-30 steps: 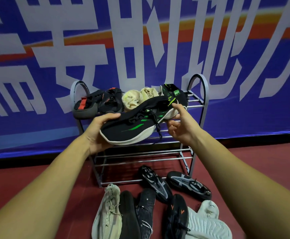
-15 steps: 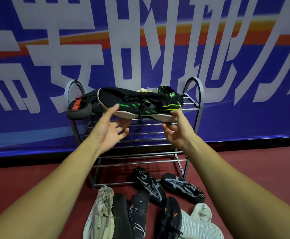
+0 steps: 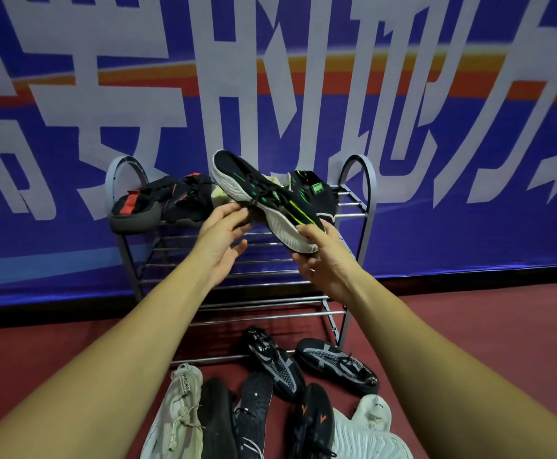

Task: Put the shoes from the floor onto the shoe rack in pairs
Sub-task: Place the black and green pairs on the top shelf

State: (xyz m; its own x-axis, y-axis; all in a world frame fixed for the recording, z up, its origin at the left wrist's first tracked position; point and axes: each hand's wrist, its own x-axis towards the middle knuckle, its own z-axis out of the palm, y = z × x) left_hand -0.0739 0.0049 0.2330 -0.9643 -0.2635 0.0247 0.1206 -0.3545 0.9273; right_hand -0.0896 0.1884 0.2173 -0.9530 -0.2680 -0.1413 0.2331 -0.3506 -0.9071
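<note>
A black sneaker with green stripes and a white sole [image 3: 263, 197] hangs tilted over the top shelf of the metal shoe rack [image 3: 356, 200], toe up to the left. My right hand [image 3: 323, 256] grips its heel end from below. My left hand [image 3: 224, 233] pinches its laces at the middle. Its matching shoe [image 3: 316, 190] lies on the top shelf at the right. A black and red pair [image 3: 157, 203] fills the shelf's left end, and a cream shoe [image 3: 219, 195] shows partly behind the held sneaker.
On the red floor below lie a beige sneaker [image 3: 177, 415], several black shoes [image 3: 253, 415], two black and grey sneakers [image 3: 333, 362] and white shoes [image 3: 366, 429]. The rack's lower shelves [image 3: 257, 306] hold nothing. A blue banner wall [image 3: 436, 127] stands right behind the rack.
The green-striped sneaker has turned from lying flat to tilted, toe raised to the upper left. My left hand shifted from under the sole to the laces. My right hand stays at the heel.
</note>
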